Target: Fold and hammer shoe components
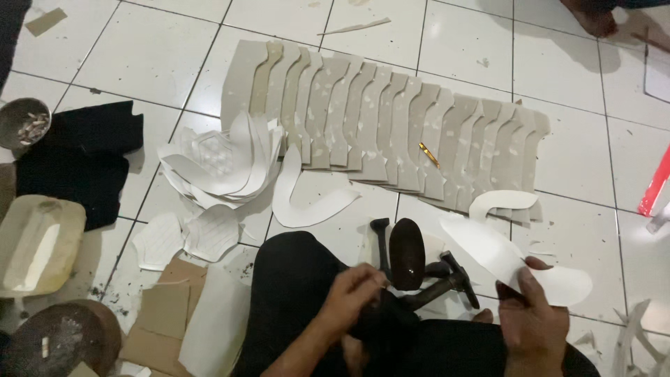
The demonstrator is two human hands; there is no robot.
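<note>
Across the white tiled floor [558,167], a long row of overlapping beige cut pieces [391,129] lies fanned out, probably so each stays reachable in order. Left of it sits a looser stack of white curved pieces [216,164], sorted apart by shape. Nearer the lap stands a dark shoe last [407,253] on its iron stand (upright, likely for working on top). Right hand [532,322] is clamped on a white sole-shaped piece [509,262], held flat. Left hand [352,297] is curled at the last's base; whether it grips anything, I cannot tell.
</note>
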